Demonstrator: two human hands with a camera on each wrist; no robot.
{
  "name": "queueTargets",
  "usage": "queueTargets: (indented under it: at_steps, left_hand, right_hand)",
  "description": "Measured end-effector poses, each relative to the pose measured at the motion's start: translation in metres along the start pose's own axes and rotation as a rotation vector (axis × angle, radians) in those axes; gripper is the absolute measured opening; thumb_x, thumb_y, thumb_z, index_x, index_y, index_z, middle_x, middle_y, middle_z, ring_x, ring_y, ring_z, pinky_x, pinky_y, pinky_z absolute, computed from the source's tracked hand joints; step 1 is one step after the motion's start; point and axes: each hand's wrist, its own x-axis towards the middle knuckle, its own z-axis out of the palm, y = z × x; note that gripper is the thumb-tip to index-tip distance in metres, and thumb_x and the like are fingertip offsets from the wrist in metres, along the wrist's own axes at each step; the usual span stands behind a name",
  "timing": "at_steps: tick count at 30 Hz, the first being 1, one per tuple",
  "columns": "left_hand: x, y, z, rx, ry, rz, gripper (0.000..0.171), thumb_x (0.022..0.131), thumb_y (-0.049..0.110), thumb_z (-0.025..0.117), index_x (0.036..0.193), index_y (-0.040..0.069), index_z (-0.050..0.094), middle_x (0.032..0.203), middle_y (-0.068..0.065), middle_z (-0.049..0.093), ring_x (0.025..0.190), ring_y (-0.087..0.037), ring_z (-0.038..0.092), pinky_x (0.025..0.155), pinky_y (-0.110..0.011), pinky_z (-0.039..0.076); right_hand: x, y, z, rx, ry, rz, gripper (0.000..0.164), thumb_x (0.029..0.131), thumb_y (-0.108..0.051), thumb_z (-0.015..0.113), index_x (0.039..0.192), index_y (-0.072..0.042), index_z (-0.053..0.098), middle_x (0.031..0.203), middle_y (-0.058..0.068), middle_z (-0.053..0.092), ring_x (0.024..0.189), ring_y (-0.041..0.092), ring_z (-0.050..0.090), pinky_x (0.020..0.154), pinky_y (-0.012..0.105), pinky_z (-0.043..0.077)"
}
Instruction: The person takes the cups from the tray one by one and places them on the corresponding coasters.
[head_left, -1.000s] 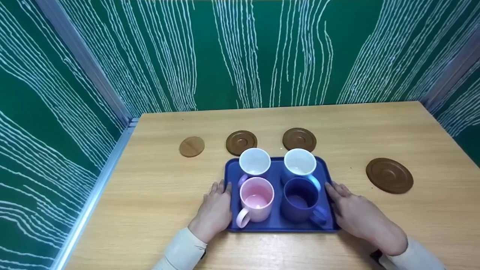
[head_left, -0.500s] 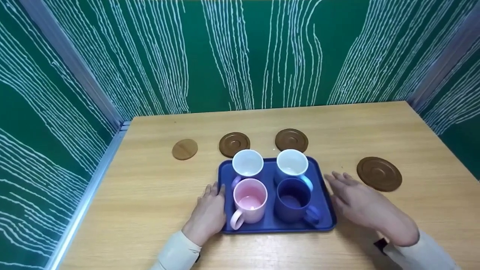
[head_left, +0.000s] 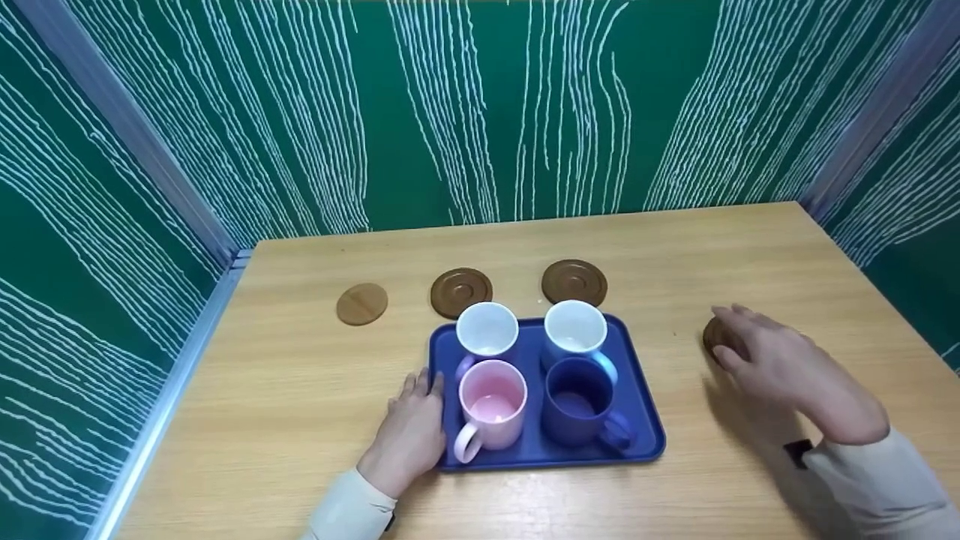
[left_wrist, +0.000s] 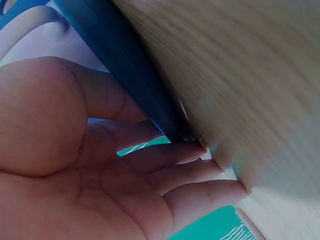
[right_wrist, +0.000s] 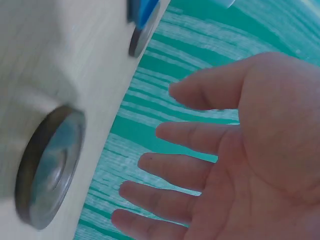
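My left hand (head_left: 409, 431) lies along the left rim of a blue tray (head_left: 540, 456). In the left wrist view its fingers are extended, with thumb and index at the tray's side and other fingertips on the table. On the tray stand a pink mug (head_left: 480, 409), a dark blue mug (head_left: 576, 424), a white-lined mug with a purple handle (head_left: 487, 330) and another with a light blue handle (head_left: 576, 328). My right hand (head_left: 795, 367) hovers, fingers spread and holding nothing, over a brown round coaster (right_wrist: 50, 170), partly hidden by the hand in the head view.
Two brown coasters, a left one (head_left: 460, 292) and a right one (head_left: 574, 282), lie just behind the tray. A smaller light wooden disc (head_left: 361, 304) lies to their left. Green walls with white lines (head_left: 420, 112) enclose the table (head_left: 285, 375) at the back and sides.
My right hand has left the tray's right side and moved right and away, over the rightmost coaster. My left hand stays at the tray's left rim. The head view has shifted slightly.
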Motion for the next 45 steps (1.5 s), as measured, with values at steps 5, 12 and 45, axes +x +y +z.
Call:
queueTargets:
  at_steps: [5,12,45]
  left_hand:
    - [0.001,0.0,0.001,-0.006,-0.009,-0.005,0.054,0.094,0.0,0.058,0.146,-0.011,0.051,0.151,-0.037,0.044,0.142,-0.056,0.04,0.103,-0.074,0.041]
    - [0.001,-0.001,0.002,-0.011,-0.003,0.002,0.055,0.092,0.0,0.059,0.146,-0.011,0.051,0.151,-0.037,0.044,0.141,-0.056,0.041,0.102,-0.075,0.041]
    - [0.0,-0.001,0.0,-0.003,0.001,0.005,0.054,0.094,0.004,0.059,0.145,-0.01,0.051,0.15,-0.037,0.045,0.141,-0.055,0.042,0.101,-0.076,0.042]
  right_hand:
    - [0.008,0.017,0.005,0.008,-0.012,0.022,0.074,0.104,-0.042,0.056,0.159,0.003,0.032,0.159,0.043,0.022,0.14,0.07,0.02,0.109,0.08,0.019]
    - [0.014,0.033,0.015,0.015,-0.036,0.005,0.081,0.102,-0.051,0.057,0.159,0.001,0.033,0.157,0.045,0.02,0.138,0.074,0.017,0.109,0.082,0.017]
    - [0.022,0.043,0.029,-0.063,-0.042,-0.034,0.064,0.103,-0.03,0.056,0.159,-0.007,0.038,0.152,0.047,0.028,0.132,0.071,0.028,0.105,0.08,0.029]
